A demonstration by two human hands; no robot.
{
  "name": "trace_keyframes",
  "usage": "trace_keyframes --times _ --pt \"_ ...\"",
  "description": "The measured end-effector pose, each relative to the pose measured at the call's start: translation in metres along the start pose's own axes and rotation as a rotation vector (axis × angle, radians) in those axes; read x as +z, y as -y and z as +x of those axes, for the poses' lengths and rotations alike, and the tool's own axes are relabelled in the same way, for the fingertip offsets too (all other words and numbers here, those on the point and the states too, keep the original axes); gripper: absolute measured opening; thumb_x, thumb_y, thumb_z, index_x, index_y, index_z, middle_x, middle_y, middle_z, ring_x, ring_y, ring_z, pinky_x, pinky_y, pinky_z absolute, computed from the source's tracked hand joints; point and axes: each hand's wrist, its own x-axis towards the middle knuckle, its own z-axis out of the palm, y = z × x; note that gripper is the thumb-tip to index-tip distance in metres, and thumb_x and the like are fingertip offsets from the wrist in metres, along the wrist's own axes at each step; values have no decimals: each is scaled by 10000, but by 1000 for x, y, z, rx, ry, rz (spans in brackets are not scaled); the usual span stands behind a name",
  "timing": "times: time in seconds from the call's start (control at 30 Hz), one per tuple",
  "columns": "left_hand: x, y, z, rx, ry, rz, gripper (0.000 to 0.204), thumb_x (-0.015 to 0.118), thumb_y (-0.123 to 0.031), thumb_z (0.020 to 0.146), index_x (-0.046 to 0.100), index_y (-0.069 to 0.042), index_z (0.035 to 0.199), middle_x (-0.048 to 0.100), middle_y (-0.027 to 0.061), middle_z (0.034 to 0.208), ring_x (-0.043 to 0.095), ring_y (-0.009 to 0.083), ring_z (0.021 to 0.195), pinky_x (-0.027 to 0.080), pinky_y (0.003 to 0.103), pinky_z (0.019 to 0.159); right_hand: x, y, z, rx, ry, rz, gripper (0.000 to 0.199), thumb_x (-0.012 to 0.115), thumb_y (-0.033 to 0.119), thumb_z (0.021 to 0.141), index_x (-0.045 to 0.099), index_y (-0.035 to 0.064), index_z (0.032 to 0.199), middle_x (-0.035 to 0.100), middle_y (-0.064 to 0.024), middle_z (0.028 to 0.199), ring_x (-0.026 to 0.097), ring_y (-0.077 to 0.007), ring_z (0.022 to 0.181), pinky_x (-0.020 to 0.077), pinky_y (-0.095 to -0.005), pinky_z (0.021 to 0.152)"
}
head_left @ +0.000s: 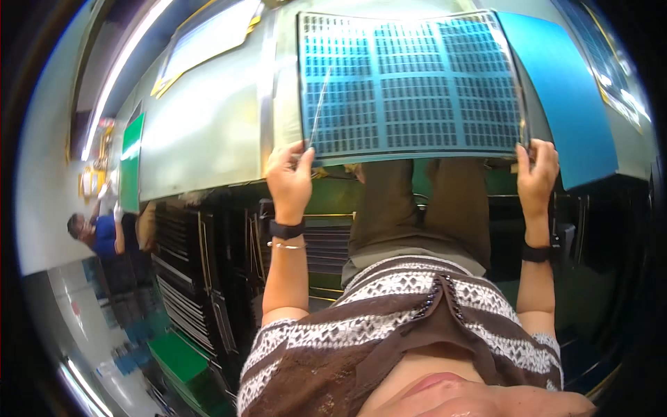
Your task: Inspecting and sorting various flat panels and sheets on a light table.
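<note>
Between my hands is a wide sheet (417, 83) printed with rows of small dark rectangles in blocks, blue showing behind or through them. It looks glossy and has a dark border. My left hand (290, 177) pinches its near left corner, thumb on top. At the near right corner, my right hand (536, 174) grips the edge the same way. The sheet's far part reaches over the worktable, and its near edge is at the table's front. Whether it is one sheet or a film over a blue panel, I cannot tell.
A plain blue panel (566, 97) lies at the right. On the pale worktable (208, 132), a yellow-edged framed panel (208, 42) sits at the far left. A green board (130, 163) is beside a co-worker in blue (105, 236). Racks of dark panels (182, 278) stand below, left.
</note>
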Motion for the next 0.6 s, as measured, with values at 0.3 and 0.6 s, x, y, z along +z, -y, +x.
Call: trace_keyframes --times 0.3,0.6 --pt "-3 -6 -25 75 -89 217 283 757 -88 731 676 -80 1002 518 109 1069 470 282 1055 366 393 936 -4 2 -2 5 41 7 198 645 169 874 503 35 908 463 -68 809 474 -232 778 386 -368 741" --pt "-13 5 -34 232 247 412 435 590 -93 865 579 -230 1278 390 72 1467 180 402 1407 87 604 1103 -13 7 22 -254 263 -254 401 588 132 856 578 156 1256 484 -14 1350 368 -319 1296 257 -520 1063"
